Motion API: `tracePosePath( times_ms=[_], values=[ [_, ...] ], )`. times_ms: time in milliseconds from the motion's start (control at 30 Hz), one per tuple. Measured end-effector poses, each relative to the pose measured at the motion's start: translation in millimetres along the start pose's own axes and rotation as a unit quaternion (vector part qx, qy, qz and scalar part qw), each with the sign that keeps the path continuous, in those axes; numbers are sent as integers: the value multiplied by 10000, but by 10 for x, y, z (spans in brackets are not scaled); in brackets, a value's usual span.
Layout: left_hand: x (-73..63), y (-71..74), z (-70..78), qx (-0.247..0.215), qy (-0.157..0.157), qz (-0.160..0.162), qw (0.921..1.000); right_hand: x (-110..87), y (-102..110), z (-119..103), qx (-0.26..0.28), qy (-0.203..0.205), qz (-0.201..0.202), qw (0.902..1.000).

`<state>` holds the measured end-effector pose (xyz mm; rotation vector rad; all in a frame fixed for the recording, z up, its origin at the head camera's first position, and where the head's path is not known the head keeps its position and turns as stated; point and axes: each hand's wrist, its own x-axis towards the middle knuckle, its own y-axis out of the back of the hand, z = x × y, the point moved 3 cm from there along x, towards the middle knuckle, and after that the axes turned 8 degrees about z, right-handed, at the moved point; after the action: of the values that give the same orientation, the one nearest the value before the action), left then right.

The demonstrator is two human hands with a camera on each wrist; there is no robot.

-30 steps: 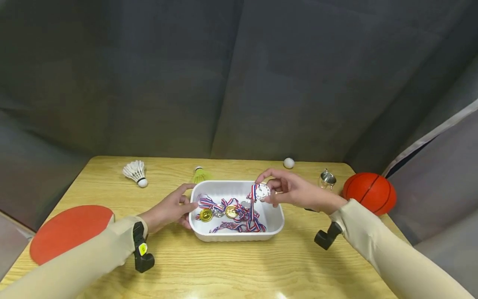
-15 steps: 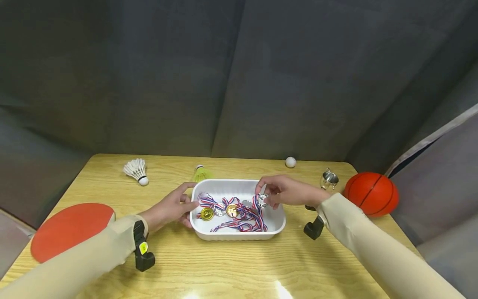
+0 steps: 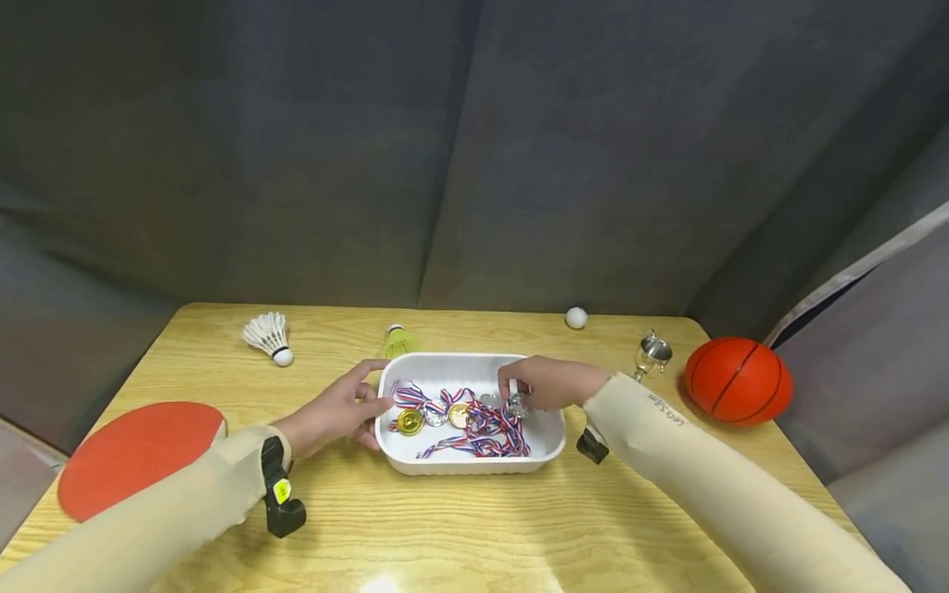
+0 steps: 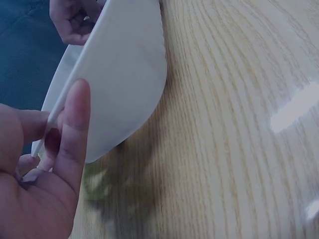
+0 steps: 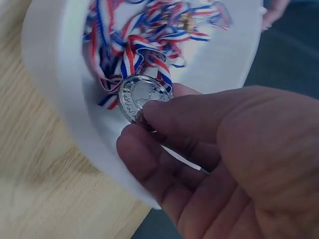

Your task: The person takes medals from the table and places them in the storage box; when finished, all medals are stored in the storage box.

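A white plastic tub (image 3: 474,468) stands mid-table, holding several medals on tangled red, white and blue ribbons (image 3: 500,428). My left hand (image 3: 337,412) grips its left rim, thumb and fingers on either side of the wall (image 4: 129,64). Inside the tub's right part, my right hand (image 3: 552,384) pinches a silver medal (image 5: 137,92) between thumb and fingers, low among the ribbons. Towards the left lie a gold medal (image 3: 409,422), a silver one (image 3: 435,414) and another gold one (image 3: 459,415). The fingers cover part of the pinched medal.
A red table tennis bat (image 3: 141,453) lies at the left, a white shuttlecock (image 3: 268,336) behind it. Behind the tub are a yellow shuttlecock (image 3: 399,341) and a white ball (image 3: 576,318). A silver trophy cup (image 3: 654,354) and an orange basketball (image 3: 737,380) stand right.
My right hand has lowered the silver medal from above the tub's right side down into it, its ribbon settling onto the others. The left hand keeps its grip on the rim.
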<state>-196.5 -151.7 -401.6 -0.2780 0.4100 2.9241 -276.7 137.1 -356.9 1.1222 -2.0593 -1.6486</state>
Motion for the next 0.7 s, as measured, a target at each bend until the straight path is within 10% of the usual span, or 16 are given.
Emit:
tracePosePath(
  times_ms=[700],
  values=[
    [15, -1, -14, -124, -29, 7, 9999, 184, -215, 20, -565, -471, 10, 9973]
  ],
)
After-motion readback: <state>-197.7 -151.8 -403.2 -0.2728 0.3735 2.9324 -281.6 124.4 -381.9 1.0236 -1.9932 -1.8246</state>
